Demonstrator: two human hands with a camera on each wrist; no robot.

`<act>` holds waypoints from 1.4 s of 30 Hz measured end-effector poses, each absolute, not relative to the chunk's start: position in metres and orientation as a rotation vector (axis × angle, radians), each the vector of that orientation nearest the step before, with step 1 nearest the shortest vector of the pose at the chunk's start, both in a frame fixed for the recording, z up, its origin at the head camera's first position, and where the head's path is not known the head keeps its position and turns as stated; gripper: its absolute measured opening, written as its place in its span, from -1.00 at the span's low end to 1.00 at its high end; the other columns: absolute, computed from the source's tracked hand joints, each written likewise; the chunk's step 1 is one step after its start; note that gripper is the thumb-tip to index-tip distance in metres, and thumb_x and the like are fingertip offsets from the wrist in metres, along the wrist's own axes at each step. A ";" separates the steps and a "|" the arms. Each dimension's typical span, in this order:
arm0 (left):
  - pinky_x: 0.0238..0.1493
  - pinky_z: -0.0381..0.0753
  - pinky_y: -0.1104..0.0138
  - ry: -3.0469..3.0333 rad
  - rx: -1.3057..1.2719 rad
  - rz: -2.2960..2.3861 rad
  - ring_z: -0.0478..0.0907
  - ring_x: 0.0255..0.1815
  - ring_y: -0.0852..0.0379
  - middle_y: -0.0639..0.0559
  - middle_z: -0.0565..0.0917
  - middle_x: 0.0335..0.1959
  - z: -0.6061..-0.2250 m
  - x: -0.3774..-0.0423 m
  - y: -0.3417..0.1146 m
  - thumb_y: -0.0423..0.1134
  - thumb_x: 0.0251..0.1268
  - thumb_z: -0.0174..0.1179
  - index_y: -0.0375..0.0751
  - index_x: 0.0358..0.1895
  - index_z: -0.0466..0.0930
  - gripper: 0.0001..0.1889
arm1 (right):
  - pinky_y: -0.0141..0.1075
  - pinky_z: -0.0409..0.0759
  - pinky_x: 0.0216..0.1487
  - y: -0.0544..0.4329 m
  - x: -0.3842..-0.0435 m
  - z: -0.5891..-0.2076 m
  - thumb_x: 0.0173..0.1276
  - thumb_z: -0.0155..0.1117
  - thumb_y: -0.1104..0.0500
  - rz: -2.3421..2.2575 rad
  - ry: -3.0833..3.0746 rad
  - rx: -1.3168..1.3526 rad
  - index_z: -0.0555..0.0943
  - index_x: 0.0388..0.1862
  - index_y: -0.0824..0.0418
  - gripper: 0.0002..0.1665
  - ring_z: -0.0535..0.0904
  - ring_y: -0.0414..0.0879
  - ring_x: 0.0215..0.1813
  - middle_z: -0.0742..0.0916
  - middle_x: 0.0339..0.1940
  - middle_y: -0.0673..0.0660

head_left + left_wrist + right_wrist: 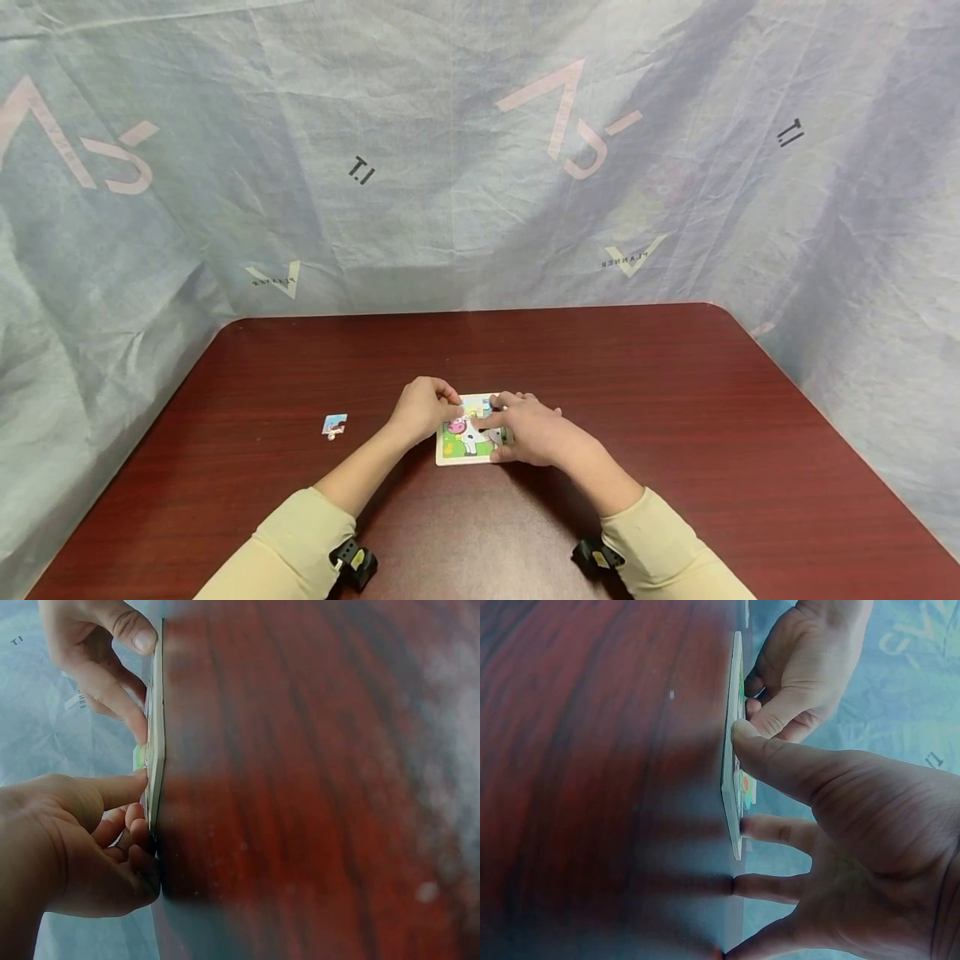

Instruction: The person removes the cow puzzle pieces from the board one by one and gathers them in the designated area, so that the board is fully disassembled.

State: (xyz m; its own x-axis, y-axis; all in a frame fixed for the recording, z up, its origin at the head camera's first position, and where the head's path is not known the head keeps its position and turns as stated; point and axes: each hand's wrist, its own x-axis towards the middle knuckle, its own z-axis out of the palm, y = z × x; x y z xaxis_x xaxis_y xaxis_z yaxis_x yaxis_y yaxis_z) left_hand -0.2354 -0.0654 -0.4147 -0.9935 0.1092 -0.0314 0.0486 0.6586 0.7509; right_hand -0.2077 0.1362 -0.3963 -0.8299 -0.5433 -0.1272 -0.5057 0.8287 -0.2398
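A small jigsaw puzzle [457, 451] in a pale wooden frame lies flat on the table, showing a white cow with a pink muzzle on green. My left hand [422, 413] is at its upper left edge, thumb reaching onto the picture and the other fingers bent; whether they pinch anything is hidden. My right hand [536, 429] spreads over the right side. Its thumb [754, 739] touches the near edge, while other fingers reach across and past the frame. A colourful piece [748, 789] stands slightly proud of the board between the hands.
Left of the puzzle, one or more loose jigsaw pieces [333, 424] with blue and white lie on the dark red wooden table [637, 375]. A grey printed cloth [450, 208] hangs behind the table and along its sides. Both wrists carry black straps.
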 end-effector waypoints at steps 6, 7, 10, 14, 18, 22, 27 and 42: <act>-0.39 0.48 0.36 2.808 0.203 1.287 0.49 -0.44 0.18 0.06 0.59 -0.51 -0.415 -0.236 -0.066 -0.38 0.16 0.46 -0.20 -0.41 0.67 -0.88 | 0.53 0.41 -0.06 0.137 -0.208 -0.397 0.26 0.53 -0.04 -0.311 2.814 -0.808 0.61 0.33 -0.21 -0.37 0.37 0.30 0.36 0.47 0.43 0.15; -0.38 0.48 0.36 2.811 0.215 1.290 0.50 -0.44 0.18 0.06 0.60 -0.51 -0.415 -0.236 -0.066 -0.38 0.15 0.46 -0.19 -0.41 0.67 -0.87 | 0.53 0.41 -0.06 0.137 -0.208 -0.397 0.26 0.53 -0.04 -0.313 2.815 -0.807 0.61 0.33 -0.21 -0.37 0.37 0.30 0.36 0.47 0.43 0.15; -0.37 0.50 0.35 2.815 0.242 1.294 0.51 -0.43 0.17 0.06 0.61 -0.50 -0.415 -0.236 -0.067 -0.39 0.15 0.46 -0.19 -0.42 0.66 -0.86 | 0.54 0.40 -0.06 0.137 -0.208 -0.397 0.25 0.53 -0.04 -0.317 2.814 -0.811 0.61 0.32 -0.21 -0.37 0.38 0.29 0.34 0.47 0.43 0.15; -0.36 0.52 0.34 2.815 0.267 1.288 0.52 -0.41 0.17 0.05 0.62 -0.47 -0.415 -0.235 -0.067 -0.39 0.17 0.46 -0.18 -0.42 0.65 -0.86 | 0.55 0.39 -0.07 0.137 -0.208 -0.397 0.25 0.53 -0.05 -0.315 2.812 -0.815 0.61 0.33 -0.22 -0.37 0.40 0.28 0.31 0.47 0.42 0.16; -0.36 0.52 0.34 2.816 0.289 1.281 0.52 -0.39 0.15 0.05 0.61 -0.45 -0.415 -0.235 -0.068 -0.39 0.18 0.45 -0.17 -0.42 0.65 -0.86 | 0.55 0.40 -0.08 0.137 -0.209 -0.397 0.25 0.53 -0.05 -0.303 2.815 -0.814 0.61 0.33 -0.23 -0.36 0.41 0.27 0.30 0.47 0.41 0.15; -0.36 0.51 0.33 2.806 0.303 1.292 0.52 -0.40 0.15 0.04 0.61 -0.45 -0.414 -0.235 -0.069 -0.39 0.19 0.44 -0.18 -0.42 0.64 -0.86 | 0.55 0.40 -0.08 0.137 -0.209 -0.397 0.25 0.53 -0.05 -0.304 2.815 -0.815 0.61 0.33 -0.22 -0.36 0.40 0.28 0.31 0.47 0.42 0.15; -0.37 0.52 0.34 2.785 0.319 1.325 0.53 -0.42 0.17 0.06 0.61 -0.47 -0.415 -0.235 -0.069 -0.41 0.19 0.44 -0.18 -0.42 0.63 -0.85 | 0.56 0.39 -0.09 0.137 -0.208 -0.397 0.25 0.54 -0.04 -0.303 2.817 -0.813 0.62 0.32 -0.21 -0.37 0.40 0.30 0.32 0.46 0.43 0.15; -0.36 0.52 0.34 2.725 0.302 1.406 0.54 -0.41 0.16 0.02 0.62 -0.45 -0.414 -0.233 -0.071 -0.45 0.24 0.38 -0.22 -0.37 0.62 -0.88 | 0.54 0.43 -0.11 0.136 -0.208 -0.397 0.24 0.54 -0.06 -0.275 2.821 -0.815 0.61 0.33 -0.20 -0.35 0.37 0.30 0.36 0.47 0.44 0.12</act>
